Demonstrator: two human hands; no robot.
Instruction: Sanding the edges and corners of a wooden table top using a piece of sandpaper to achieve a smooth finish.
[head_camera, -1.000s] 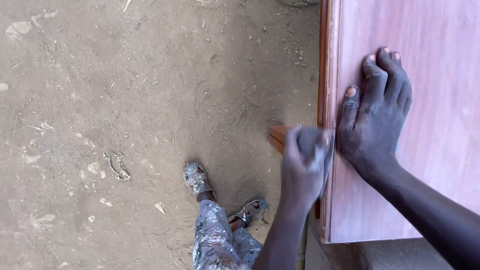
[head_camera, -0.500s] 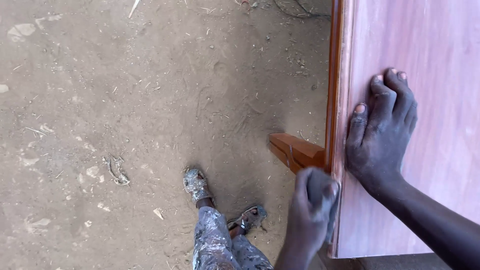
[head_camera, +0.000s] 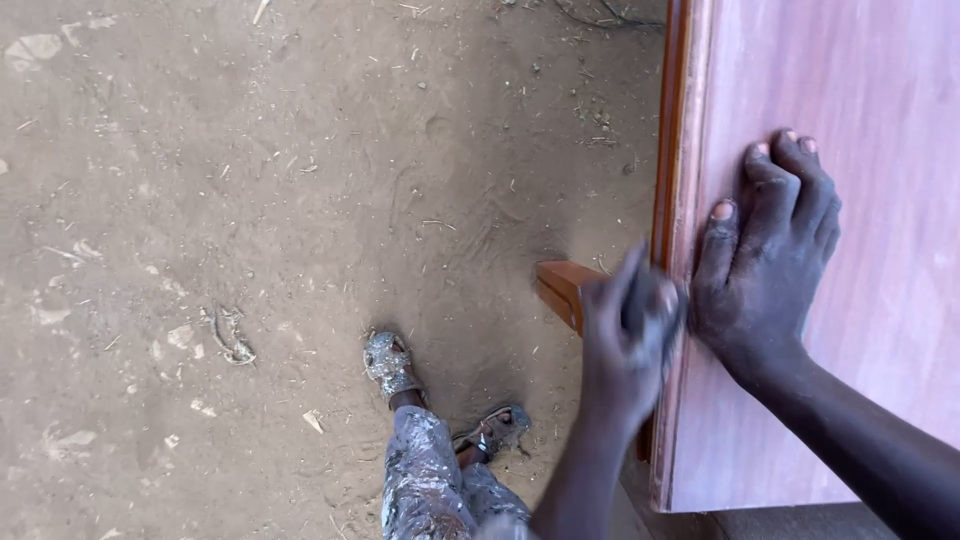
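A large flat reddish-brown wooden panel (head_camera: 860, 150) with a smooth, faintly pink-sheened face fills the right side of the head view, its raised darker edge strip (head_camera: 672, 200) running top to bottom. No packages, labels or signs show anywhere in view. A short brown wooden support bar (head_camera: 558, 288) sticks out from under the panel's edge toward the bare earth.

The right hand (head_camera: 768, 272) lies flat on the panel face just beside the edge strip, palm down, fingers stretched out and close together, pointing up the frame; it grips nothing. The forearm runs off toward the lower right corner.

The left hand (head_camera: 628, 335) is blurred. It is curled into a closed grip around a small dark object (head_camera: 648, 300) pressed against the edge strip, touching the wood; what the object is cannot be told. The hand sits just beside the right hand's thumb side.

Below lie sandy brown dirt ground (head_camera: 250, 200) strewn with chips, and the person's two dusty sandalled feet (head_camera: 392, 366) under paint-speckled grey trousers (head_camera: 425, 480).
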